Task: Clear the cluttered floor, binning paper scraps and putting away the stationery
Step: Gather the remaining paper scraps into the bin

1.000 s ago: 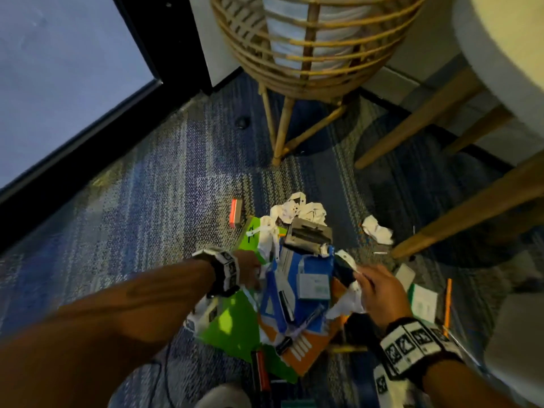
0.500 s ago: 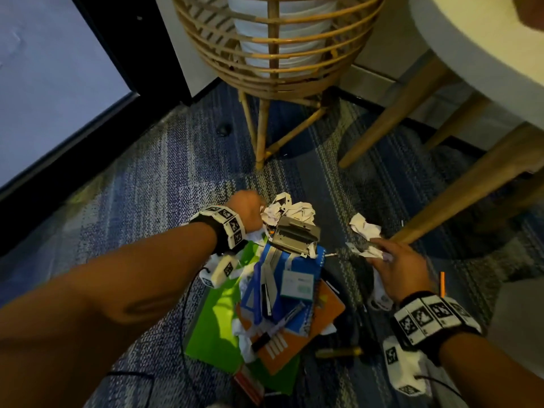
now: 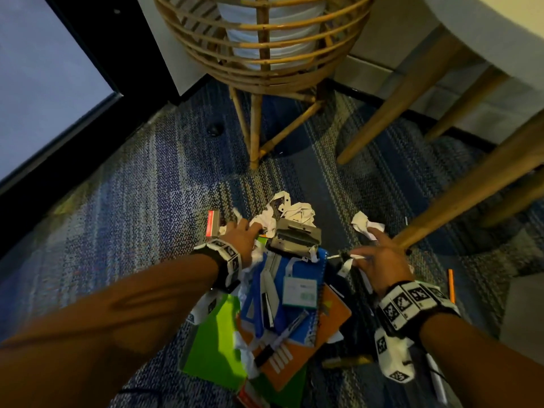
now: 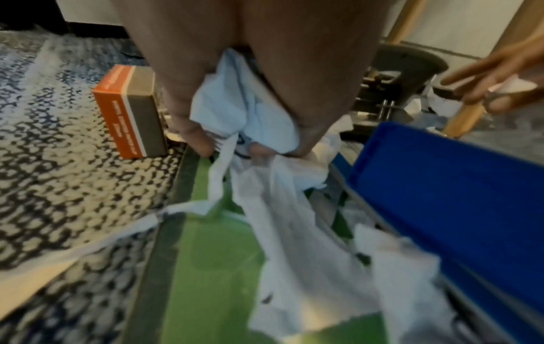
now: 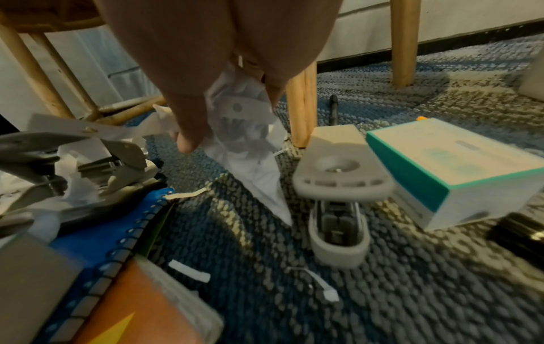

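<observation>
While both hands are already loaded with paper, the next scrap lies clearly on the right side. The right hand (image 3: 379,260) has its thumb and curled fingers pinched round a crumpled white scrap (image 5: 244,139) that trails down to a point above the carpet (image 3: 141,201), while its forefinger reaches forward toward a loose paper ball (image 3: 365,225) lying just beyond the fingertips, beside the wooden table leg (image 3: 471,198). That ball sits ahead and slightly inward of the right hand and well apart from the left — so the right is the nearer one, and I judge it the natural hand for that pick. The left hand (image 3: 241,234) is clenched on a bunch of torn paper strips (image 4: 259,130) at the far-left edge of the heap, touching the green folder (image 4: 212,244); just to its outer side stands a small orange-and-grey box (image 4: 132,111), upright on the carpet. Between the two hands lies a grey hole punch (image 3: 294,238) on top of the blue spiral notebook (image 3: 303,272), with a bigger tangle of punched scraps (image 3: 288,210) behind it — nearer the left hand than the right. Close to the right wrist sit a white stapler (image 5: 338,186) and a teal-edged box (image 5: 453,172), stationery not yet put away. With both fists part-full, more paper could slip out during further grabs.
</observation>
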Demonstrator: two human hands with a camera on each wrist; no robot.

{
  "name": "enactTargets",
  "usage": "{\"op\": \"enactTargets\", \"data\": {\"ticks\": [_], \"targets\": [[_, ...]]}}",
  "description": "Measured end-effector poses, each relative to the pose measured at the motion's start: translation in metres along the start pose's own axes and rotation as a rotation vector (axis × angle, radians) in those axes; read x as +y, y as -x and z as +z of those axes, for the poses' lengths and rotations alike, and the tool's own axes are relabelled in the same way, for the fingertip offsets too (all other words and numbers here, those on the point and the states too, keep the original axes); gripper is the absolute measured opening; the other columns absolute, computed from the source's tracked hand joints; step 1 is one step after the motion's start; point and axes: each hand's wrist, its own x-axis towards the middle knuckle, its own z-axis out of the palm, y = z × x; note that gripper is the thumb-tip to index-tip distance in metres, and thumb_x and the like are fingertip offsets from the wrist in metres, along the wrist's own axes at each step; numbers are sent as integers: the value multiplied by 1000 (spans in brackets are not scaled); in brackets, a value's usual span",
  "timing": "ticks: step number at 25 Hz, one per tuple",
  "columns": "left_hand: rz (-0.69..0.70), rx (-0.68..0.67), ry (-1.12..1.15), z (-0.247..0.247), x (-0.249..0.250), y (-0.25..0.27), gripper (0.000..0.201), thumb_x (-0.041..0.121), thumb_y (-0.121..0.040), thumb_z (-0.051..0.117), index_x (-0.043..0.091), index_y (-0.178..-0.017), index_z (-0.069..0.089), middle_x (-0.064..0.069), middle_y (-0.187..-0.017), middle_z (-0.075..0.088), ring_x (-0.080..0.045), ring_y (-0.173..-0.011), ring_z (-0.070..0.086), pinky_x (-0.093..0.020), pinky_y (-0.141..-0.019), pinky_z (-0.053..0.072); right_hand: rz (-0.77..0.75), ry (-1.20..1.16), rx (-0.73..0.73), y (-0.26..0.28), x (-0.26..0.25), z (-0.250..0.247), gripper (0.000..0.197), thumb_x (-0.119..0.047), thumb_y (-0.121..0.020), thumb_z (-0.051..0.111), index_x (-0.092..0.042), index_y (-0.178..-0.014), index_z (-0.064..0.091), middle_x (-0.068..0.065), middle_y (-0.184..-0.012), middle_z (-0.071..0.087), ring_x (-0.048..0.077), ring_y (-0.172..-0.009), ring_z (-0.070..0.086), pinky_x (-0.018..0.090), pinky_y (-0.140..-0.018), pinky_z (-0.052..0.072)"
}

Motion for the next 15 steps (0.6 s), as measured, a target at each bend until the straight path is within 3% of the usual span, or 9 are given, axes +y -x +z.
{"op": "enactTargets", "data": {"ticks": [3, 5, 8, 10, 12, 13, 15], "targets": [[36, 113, -28, -4, -7, 2, 51, 22, -79, 63, 21, -129, 51, -11, -122, 45, -34, -113, 48, -36, -92, 42, -60, -71, 89, -17, 3, 8, 18, -12, -77, 77, -17, -95, 77, 13, -150, 36, 39, -132, 41, 49, -109, 35], [10, 196, 85, -12, -13, 6, 40, 23, -78, 60, 21, -118, 62, -9, -115, 58, -30, -107, 58, -32, -88, 46, -92, -78, 124, -26, 5, 13, 16, -11, -77, 78, -15, -92, 77, 14, -155, 24, 41, -140, 25, 48, -116, 23], [-64, 315, 280, -29, -18, 14, 34, 25, -77, 60, 18, -110, 66, -10, -104, 69, -30, -97, 64, -29, -81, 49, 70, 78, 4, -44, 7, 8, 16, -26, -85, 71, -25, -100, 75, 2, -160, 7, 39, -143, 11, 43, -118, 15], [-66, 370, 404, -38, -15, 19, 26, 26, -79, 60, 17, -103, 66, -13, -96, 69, -33, -92, 64, -29, -74, 48, 134, 61, -90, -54, 9, 4, 34, -27, -84, 72, -21, -118, 67, -1, -159, 17, 37, -141, 17, 43, -116, 21], [-55, 441, 481, -46, -8, 17, 23, 30, -81, 61, 13, -95, 64, -16, -94, 66, -34, -89, 62, -30, -70, 43, 169, 36, -210, -60, 13, 9, 57, -22, -84, 72, -11, -136, 51, 3, -144, 47, 30, -136, 34, 34, -112, 28], [-63, 471, 515, -51, -5, 15, 25, 33, -82, 61, 10, -93, 63, -16, -94, 63, -34, -89, 61, -30, -69, 41, 153, 69, -233, -59, 13, 13, 49, -21, -86, 70, -16, -132, 55, 4, -135, 54, 27, -130, 41, 31, -108, 33], [-74, 506, 584, -61, 5, 10, 32, 41, -87, 57, 10, -83, 58, -14, -91, 59, -32, -88, 59, -29, -69, 37, 150, 150, -207, -47, 9, 12, 14, -22, -87, 66, -33, -95, 69, 6, -122, 58, 27, -115, 51, 32, -98, 42]]}}
